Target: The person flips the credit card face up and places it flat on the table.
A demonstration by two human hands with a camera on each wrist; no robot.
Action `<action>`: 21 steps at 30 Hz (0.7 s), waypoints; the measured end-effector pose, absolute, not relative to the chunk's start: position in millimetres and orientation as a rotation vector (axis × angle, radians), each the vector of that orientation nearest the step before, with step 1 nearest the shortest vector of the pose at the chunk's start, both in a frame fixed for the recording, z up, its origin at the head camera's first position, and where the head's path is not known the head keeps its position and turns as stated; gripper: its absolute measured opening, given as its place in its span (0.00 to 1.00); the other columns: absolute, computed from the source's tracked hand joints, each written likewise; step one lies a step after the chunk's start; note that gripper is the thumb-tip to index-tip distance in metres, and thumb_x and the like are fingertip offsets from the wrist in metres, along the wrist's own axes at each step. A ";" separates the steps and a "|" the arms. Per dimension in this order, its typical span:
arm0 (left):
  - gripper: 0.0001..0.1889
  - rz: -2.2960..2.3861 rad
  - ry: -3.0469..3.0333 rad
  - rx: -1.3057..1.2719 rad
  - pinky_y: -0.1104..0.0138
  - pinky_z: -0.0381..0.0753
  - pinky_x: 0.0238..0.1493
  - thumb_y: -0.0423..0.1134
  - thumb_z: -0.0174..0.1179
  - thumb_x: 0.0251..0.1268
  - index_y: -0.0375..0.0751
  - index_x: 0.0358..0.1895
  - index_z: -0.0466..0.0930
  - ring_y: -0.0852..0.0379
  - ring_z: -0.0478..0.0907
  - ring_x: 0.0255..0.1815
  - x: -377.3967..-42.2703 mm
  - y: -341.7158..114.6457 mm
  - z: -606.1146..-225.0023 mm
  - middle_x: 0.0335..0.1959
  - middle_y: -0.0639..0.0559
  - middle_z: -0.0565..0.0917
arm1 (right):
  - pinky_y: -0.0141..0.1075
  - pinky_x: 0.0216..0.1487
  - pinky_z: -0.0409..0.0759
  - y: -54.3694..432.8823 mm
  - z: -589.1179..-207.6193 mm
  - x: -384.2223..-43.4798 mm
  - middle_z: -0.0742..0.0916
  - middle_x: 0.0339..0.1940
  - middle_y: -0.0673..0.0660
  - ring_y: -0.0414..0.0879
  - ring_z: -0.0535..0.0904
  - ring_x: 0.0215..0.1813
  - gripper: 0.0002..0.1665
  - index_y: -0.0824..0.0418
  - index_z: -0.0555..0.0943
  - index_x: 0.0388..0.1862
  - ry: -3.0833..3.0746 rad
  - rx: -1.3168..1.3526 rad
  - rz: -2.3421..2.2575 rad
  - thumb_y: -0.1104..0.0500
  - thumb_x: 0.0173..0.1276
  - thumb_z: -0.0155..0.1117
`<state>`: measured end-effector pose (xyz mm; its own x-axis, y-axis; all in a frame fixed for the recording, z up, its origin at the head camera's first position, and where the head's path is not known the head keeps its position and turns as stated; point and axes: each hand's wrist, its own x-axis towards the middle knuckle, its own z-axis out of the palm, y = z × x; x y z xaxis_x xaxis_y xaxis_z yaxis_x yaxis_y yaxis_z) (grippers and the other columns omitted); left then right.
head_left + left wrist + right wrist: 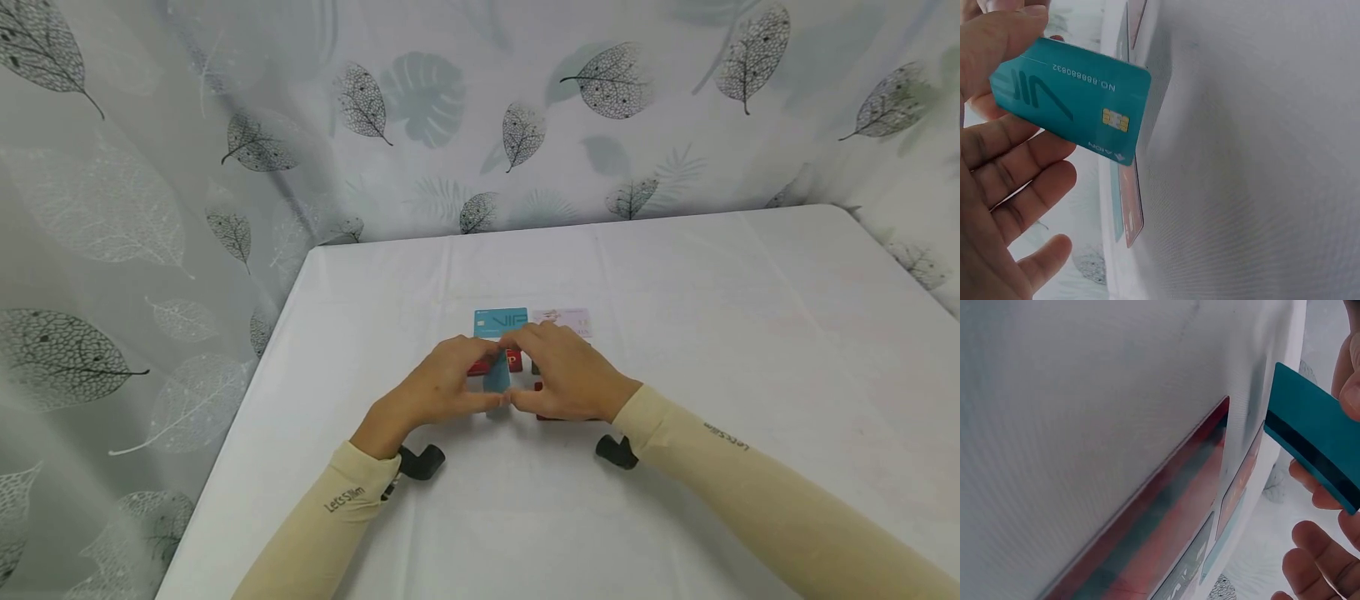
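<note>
A teal card [497,377] with a chip stands tilted on edge between the two hands. My left hand [438,383] pinches it on the printed side, thumb at one end, other fingers spread below in the left wrist view. My right hand [566,375] pinches it from the dark-striped back [1310,419], its thumb and fingertips meeting the left ones in the head view. Just beyond the hands lie a flat teal card [501,322] and a pale pink card [562,321]. Red cards [513,360] are partly hidden behind the fingers.
White cloth covers the table [712,333]. Beneath the right hand lies a red card [570,417], mostly covered. Black wrist devices [423,462] sit at both wrists. A leaf-print curtain [420,150] hangs behind the table and along its left side.
</note>
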<state>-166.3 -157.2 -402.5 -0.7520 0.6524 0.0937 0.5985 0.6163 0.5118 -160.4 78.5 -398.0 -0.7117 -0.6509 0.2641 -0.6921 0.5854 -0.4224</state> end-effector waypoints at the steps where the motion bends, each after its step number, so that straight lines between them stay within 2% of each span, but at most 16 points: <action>1: 0.34 0.800 2.735 1.050 0.56 0.79 0.61 0.50 0.75 0.61 0.40 0.67 0.77 0.52 0.79 0.57 -166.3 -157.3 -402.8 0.57 0.50 0.85 | 0.47 0.52 0.79 78.7 -398.7 -160.5 0.87 0.51 0.53 0.46 0.78 0.49 0.33 0.58 0.79 0.63 -2.720 1.155 0.775 0.48 0.61 0.70; 9: 0.33 0.759 2.762 1.054 0.56 0.77 0.63 0.51 0.76 0.59 0.40 0.66 0.78 0.52 0.78 0.58 -166.4 -157.4 -405.5 0.58 0.50 0.84 | 0.43 0.46 0.76 78.8 -403.0 -159.7 0.86 0.44 0.52 0.46 0.75 0.43 0.32 0.58 0.81 0.58 -2.720 1.135 0.745 0.43 0.60 0.74; 21: 0.32 0.685 2.720 0.995 0.57 0.77 0.61 0.49 0.78 0.57 0.41 0.63 0.79 0.55 0.77 0.56 -164.8 -161.3 -405.0 0.57 0.51 0.83 | 0.47 0.53 0.80 80.3 -403.9 -159.3 0.87 0.49 0.54 0.49 0.79 0.50 0.31 0.59 0.82 0.55 -2.801 1.088 0.675 0.42 0.60 0.75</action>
<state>-164.8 -161.3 -405.0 -0.7645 0.6446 0.0023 0.5688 0.6730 0.4729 -159.3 80.3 -403.9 -0.7489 -0.6283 0.2108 -0.6554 0.6548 -0.3764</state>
